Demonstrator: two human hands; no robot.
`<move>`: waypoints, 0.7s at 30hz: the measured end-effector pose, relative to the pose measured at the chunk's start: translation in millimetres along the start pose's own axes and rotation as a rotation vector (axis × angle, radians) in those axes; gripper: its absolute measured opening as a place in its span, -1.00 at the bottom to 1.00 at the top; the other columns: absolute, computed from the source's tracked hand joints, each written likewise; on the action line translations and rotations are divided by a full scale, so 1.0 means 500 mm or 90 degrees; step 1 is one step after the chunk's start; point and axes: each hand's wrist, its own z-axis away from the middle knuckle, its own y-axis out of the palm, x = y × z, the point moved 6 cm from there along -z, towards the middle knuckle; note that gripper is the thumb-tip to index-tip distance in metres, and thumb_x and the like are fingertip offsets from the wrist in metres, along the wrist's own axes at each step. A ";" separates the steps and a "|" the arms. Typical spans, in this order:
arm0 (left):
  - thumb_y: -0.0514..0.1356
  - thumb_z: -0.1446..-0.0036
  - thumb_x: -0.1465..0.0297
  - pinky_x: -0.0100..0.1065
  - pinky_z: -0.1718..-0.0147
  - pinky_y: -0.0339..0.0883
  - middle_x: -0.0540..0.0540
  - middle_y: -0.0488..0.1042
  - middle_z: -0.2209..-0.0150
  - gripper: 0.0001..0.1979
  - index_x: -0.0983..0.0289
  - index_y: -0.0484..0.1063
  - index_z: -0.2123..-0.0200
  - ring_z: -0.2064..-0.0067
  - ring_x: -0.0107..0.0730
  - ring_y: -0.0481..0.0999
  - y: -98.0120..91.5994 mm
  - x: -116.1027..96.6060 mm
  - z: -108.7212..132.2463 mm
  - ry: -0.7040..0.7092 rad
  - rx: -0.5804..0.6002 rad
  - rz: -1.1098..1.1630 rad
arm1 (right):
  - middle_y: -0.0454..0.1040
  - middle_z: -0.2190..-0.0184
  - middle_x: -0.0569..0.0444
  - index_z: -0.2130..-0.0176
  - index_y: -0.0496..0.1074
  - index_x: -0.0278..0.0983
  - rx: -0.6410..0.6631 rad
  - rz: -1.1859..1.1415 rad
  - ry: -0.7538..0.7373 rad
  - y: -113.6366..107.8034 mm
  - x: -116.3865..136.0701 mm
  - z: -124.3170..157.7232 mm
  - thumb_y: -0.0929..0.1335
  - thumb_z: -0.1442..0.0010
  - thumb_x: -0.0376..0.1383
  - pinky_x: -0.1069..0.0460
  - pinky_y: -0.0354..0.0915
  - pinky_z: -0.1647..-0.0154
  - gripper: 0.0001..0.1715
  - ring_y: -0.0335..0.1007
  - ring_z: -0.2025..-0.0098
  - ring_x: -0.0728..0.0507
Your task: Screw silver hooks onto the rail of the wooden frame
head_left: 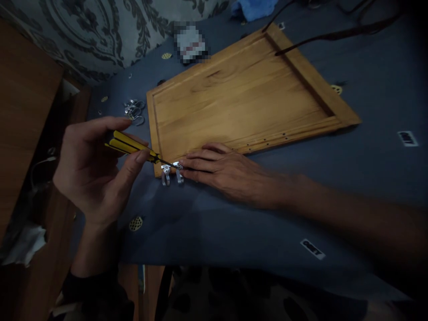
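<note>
A yellow-and-black screwdriver [129, 145] is gripped in my left hand [100, 169], its thumb and fingers around the handle. The thin shaft slants down to the right, and its tip meets the second metal hook [179, 171] at the near left edge of a framed wooden board [230, 98]. Beside it, another metal hook [166, 171] sits on the same edge, its curved end hanging over. My right hand [227, 171] lies palm down along this edge with fingers stretched out, fingertips touching the second hook. Its thumb is hidden.
Several loose metal hooks [134, 110] lie in a pile left of the board. Behind it are a blurred box [190, 42] and a blue cloth [254, 9]. Dark cords [321, 38] cross the board's far right corner. A dark patterned cloth [254, 236] covers the table.
</note>
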 end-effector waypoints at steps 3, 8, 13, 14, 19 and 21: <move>0.45 -0.16 0.40 -0.11 0.28 0.68 0.09 0.51 0.06 -0.62 0.03 0.62 -0.05 0.16 -0.20 0.66 0.005 -0.010 0.000 0.042 0.013 -0.078 | 0.45 -0.32 -0.13 -0.29 0.39 -0.32 -0.007 0.000 -0.006 -0.001 0.001 0.000 0.18 -0.49 -0.35 -0.23 0.14 -0.34 -0.52 0.29 -0.36 -0.26; 0.44 -0.18 0.43 -0.25 0.36 0.68 0.05 0.50 0.04 -0.57 0.00 0.59 -0.11 0.20 -0.32 0.65 0.007 -0.014 -0.005 0.070 0.049 -0.064 | 0.44 -0.33 -0.11 -0.31 0.38 -0.28 -0.004 -0.012 -0.001 -0.001 -0.001 0.002 0.20 -0.48 -0.36 -0.26 0.14 -0.35 -0.50 0.28 -0.37 -0.25; 0.40 -0.21 0.49 -0.28 0.31 0.71 0.00 0.51 -0.01 -0.49 -0.07 0.55 -0.17 0.19 -0.33 0.68 0.012 -0.023 -0.008 0.093 0.111 -0.071 | 0.44 -0.34 -0.12 -0.30 0.40 -0.30 -0.004 -0.009 0.008 0.001 -0.001 0.002 0.21 -0.47 -0.38 -0.27 0.15 -0.36 -0.52 0.28 -0.38 -0.26; 0.39 -0.21 0.50 -0.29 0.31 0.71 -0.01 0.51 -0.02 -0.48 -0.08 0.54 -0.17 0.19 -0.34 0.68 0.013 -0.023 -0.007 0.090 0.115 -0.068 | 0.44 -0.34 -0.12 -0.30 0.40 -0.29 -0.002 -0.009 0.009 0.002 -0.001 0.001 0.22 -0.47 -0.39 -0.27 0.15 -0.36 -0.52 0.28 -0.38 -0.26; 0.38 -0.22 0.54 -0.25 0.30 0.67 -0.01 0.54 -0.06 -0.43 -0.10 0.50 -0.20 0.14 -0.32 0.69 0.020 -0.020 0.000 0.095 0.108 -0.033 | 0.44 -0.34 -0.12 -0.31 0.39 -0.27 -0.005 -0.021 0.010 0.000 0.000 0.002 0.21 -0.46 -0.39 -0.28 0.14 -0.37 -0.50 0.27 -0.40 -0.26; 0.38 -0.23 0.50 -0.21 0.29 0.66 -0.01 0.55 -0.05 -0.46 -0.09 0.50 -0.21 0.15 -0.30 0.69 0.022 -0.019 0.003 0.115 0.106 -0.024 | 0.44 -0.33 -0.11 -0.31 0.39 -0.26 -0.002 -0.026 0.014 -0.001 -0.001 0.002 0.21 -0.46 -0.40 -0.29 0.13 -0.37 -0.50 0.25 -0.40 -0.25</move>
